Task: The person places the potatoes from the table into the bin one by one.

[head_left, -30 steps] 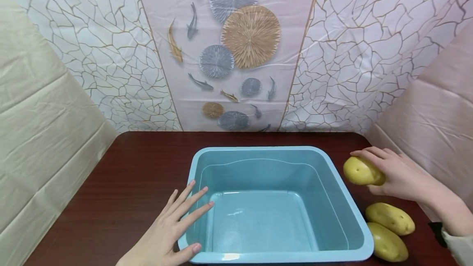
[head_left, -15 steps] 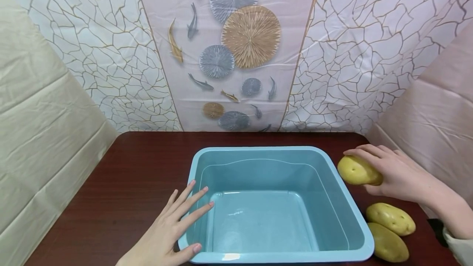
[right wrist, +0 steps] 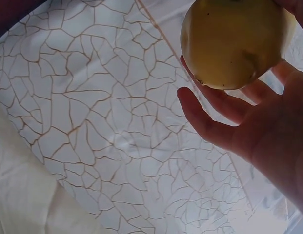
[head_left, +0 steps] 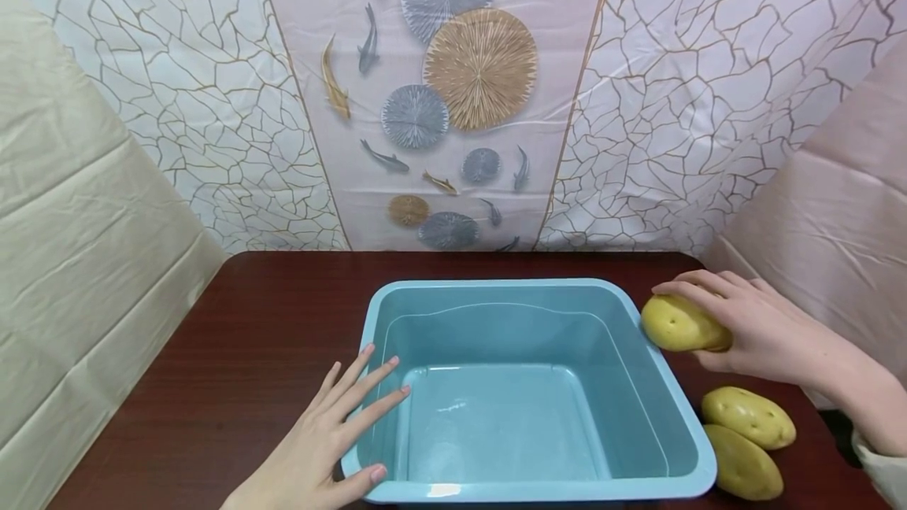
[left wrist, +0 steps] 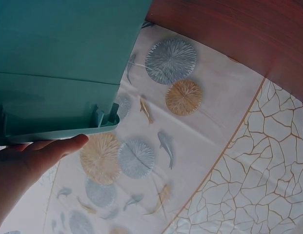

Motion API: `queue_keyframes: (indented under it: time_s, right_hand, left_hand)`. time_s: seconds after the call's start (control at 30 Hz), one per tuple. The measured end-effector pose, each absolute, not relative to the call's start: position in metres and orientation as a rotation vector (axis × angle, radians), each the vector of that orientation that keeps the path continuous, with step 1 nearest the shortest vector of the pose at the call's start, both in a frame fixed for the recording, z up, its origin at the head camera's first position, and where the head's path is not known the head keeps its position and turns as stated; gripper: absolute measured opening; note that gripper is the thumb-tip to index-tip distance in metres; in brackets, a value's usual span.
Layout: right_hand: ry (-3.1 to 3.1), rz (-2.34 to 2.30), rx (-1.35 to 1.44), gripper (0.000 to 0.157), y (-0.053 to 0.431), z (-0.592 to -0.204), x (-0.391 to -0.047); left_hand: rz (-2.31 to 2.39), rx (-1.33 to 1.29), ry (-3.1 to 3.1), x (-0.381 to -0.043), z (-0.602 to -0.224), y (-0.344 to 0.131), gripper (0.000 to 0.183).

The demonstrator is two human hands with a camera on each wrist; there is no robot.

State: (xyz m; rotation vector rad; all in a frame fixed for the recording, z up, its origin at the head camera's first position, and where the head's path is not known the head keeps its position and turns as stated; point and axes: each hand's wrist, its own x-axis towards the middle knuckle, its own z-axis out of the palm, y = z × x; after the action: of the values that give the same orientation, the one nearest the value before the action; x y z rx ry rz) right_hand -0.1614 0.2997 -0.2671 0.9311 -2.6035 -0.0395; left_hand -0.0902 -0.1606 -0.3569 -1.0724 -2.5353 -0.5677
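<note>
My right hand (head_left: pixel 768 329) grips a yellow potato (head_left: pixel 676 325) above the table, its near end overlapping the right rim of a light blue plastic basin (head_left: pixel 524 492) in the head view. Seen from the right wrist, fingers curve around the potato (right wrist: pixel 234 44), and part of it runs out of frame. With fingers spread and mostly straight, my left hand (head_left: pixel 322 435) rests on the basin's left rim. From the left wrist, fingers lie against the outside edge of the basin (left wrist: pixel 58 102). Nothing lies inside the basin.
Two more potatoes, one upper (head_left: pixel 749 417) and one lower (head_left: pixel 744 463), lie side by side on the dark red-brown table (head_left: pixel 234 352), right of the basin. Behind the table hangs a patterned cloth (head_left: pixel 482 69), with pale cloth at both sides.
My right hand has carried its potato a little to the left and slightly up, toward the basin's right rim. The left hand, basin and two lying potatoes stay in place.
</note>
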Motion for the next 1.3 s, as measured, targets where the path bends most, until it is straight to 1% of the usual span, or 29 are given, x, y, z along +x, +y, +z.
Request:
queue_keyframes:
  time_s: [0.3, 0.87, 1.3]
  right_hand:
    - [-2.579, -0.055, 0.975, 0.078, 0.288, -0.258, -0.159]
    - [-2.549, -0.063, 1.054, 0.066, 0.262, -0.246, -0.156]
    - [-2.502, -0.080, 1.155, 0.069, 0.245, -0.240, -0.157]
  left_hand:
    - [-0.579, -1.071, -2.545, -0.090, -0.357, -0.160, 0.062]
    - [-0.577, -1.049, -2.577, -0.089, -0.357, -0.160, 0.063]
    - [-0.571, -1.052, -2.569, -0.089, -0.357, -0.160, 0.063]
